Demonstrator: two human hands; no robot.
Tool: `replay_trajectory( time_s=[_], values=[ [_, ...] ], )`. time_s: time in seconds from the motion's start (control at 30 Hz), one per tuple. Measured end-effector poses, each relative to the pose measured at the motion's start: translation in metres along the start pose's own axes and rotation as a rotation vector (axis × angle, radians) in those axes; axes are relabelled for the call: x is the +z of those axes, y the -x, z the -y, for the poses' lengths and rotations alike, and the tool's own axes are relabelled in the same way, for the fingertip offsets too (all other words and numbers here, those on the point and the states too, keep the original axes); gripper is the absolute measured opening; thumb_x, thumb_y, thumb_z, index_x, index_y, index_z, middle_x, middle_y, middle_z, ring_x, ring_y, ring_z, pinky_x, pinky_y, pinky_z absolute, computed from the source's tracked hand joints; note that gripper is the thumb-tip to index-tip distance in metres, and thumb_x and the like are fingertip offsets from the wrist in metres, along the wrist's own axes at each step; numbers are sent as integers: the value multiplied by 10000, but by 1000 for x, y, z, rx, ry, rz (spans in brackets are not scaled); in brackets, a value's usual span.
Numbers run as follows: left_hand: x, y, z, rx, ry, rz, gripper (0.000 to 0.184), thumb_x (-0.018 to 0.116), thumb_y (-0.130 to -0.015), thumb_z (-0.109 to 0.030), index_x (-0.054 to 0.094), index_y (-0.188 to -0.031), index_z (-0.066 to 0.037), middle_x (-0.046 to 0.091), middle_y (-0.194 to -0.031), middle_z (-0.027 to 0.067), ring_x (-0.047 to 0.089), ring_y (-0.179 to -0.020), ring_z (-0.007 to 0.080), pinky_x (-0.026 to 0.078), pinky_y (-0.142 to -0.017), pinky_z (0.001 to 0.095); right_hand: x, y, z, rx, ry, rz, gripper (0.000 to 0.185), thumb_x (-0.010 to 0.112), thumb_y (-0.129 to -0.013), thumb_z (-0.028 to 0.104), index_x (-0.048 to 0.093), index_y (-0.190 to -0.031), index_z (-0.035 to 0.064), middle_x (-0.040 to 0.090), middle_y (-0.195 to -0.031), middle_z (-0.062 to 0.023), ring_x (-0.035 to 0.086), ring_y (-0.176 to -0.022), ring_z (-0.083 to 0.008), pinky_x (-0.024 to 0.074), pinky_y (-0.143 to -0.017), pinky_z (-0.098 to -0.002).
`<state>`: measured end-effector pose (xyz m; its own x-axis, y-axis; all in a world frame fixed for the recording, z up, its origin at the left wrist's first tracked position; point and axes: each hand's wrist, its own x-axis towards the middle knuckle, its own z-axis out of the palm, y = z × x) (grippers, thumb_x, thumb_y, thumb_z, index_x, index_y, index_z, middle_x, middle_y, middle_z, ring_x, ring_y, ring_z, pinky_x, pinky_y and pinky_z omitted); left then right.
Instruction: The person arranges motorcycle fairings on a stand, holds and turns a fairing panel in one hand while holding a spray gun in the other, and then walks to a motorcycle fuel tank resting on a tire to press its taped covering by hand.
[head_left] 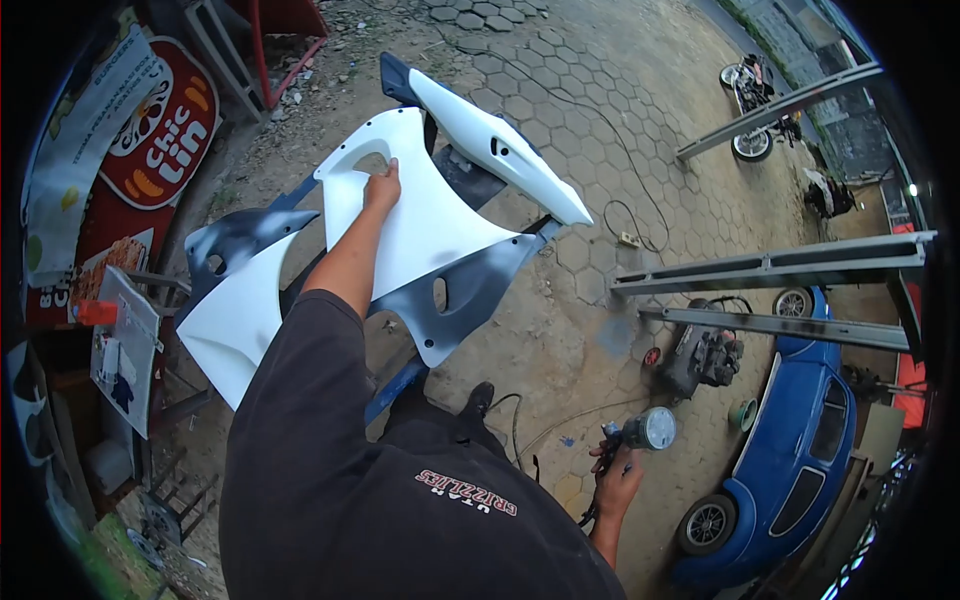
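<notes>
Most of the central fairing panel (pixel 430 215) on the blue stand (pixel 395 390) is showing white, so I'm judging coverage partial, dark-grey section (pixel 468 298) left, left hand (pixel 381 188) touching it, grip unclear, right hand (pixel 619 490) clenching a cup-fed spray gun (pixel 640 432).

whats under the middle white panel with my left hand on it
Under the white panel, a blue bar pokes out past its dark lower end. The panel covers the rest, so what supports it can't be seen.
</notes>
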<state>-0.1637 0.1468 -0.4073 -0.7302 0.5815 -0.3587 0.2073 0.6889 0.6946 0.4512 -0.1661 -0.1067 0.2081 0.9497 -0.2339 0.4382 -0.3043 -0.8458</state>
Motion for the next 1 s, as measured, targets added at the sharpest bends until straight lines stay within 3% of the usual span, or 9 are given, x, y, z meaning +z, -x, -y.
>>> replay_trajectory(
  time_s=[0.17,0.37,0.5,0.6,0.73,0.8,0.87,0.93,1.0],
  values=[
    [5,-9,16,46,128,18,804,601,-1084,-688,827,-1261,63,787,-1285,353,748,-1284,488,556,-1136,503,4,6,1,15,-53,0,443,490,-1248,285,735,-1292,-81,797,-998,-131,685,-772,-130,511,-657,-291],
    [-7,17,12,17,209,95,751,705,-1060,-631,797,-1313,69,792,-1340,302,752,-1298,433,557,-1144,482,5,8,-8,-7,-58,-14,428,495,-1243,265,748,-1219,-80,797,-991,-136,685,-774,-137,517,-664,-300],
    [-14,44,4,-4,139,-66,757,788,-1037,-501,571,-1475,77,703,-1471,312,713,-1346,442,541,-1178,472,5,5,0,-9,-47,-8,424,505,-1244,273,750,-1220,-73,791,-983,-129,672,-775,-136,509,-670,-300],
    [-12,57,5,24,198,-221,731,797,-1027,-489,567,-1463,50,703,-1434,282,704,-1339,431,541,-1166,496,3,-7,-7,-105,-86,10,424,516,-1243,286,752,-1230,-66,789,-978,-114,661,-774,-131,500,-674,-293],
    [-20,141,-40,540,184,-601,443,754,-1072,-260,599,-1391,6,675,-1362,209,681,-1309,369,547,-1097,497,-2,-38,-17,-138,-143,37,404,515,-1241,276,739,-1269,-59,790,-1038,-108,680,-825,-134,504,-694,-293],
    [-11,175,-75,601,312,-407,348,712,-1088,-165,605,-1379,-7,693,-1326,194,701,-1242,357,553,-1069,472,-4,-61,-29,-141,-184,66,362,526,-1233,238,725,-1300,-56,787,-1091,-110,704,-870,-144,513,-711,-297],
    [18,178,-94,625,377,-133,427,748,-1081,-220,599,-1412,3,729,-1297,199,730,-1203,326,580,-1053,433,-2,-87,-36,-151,-227,93,303,526,-1209,154,712,-1335,-49,780,-1140,-114,726,-928,-164,529,-731,-305],
    [59,161,-114,532,319,-28,530,783,-1069,-283,581,-1438,39,720,-1341,212,726,-1229,303,586,-1058,421,-1,-118,-46,-161,-263,127,281,523,-1180,75,701,-1363,-44,775,-1171,-116,742,-972,-183,544,-751,-315],
    [95,133,-137,236,436,41,617,815,-1047,-323,565,-1455,66,711,-1367,221,721,-1246,300,575,-1082,418,-4,-153,-56,-162,-293,177,296,516,-1148,2,692,-1382,-39,772,-1183,-117,751,-1002,-199,557,-769,-326]
  ],
)
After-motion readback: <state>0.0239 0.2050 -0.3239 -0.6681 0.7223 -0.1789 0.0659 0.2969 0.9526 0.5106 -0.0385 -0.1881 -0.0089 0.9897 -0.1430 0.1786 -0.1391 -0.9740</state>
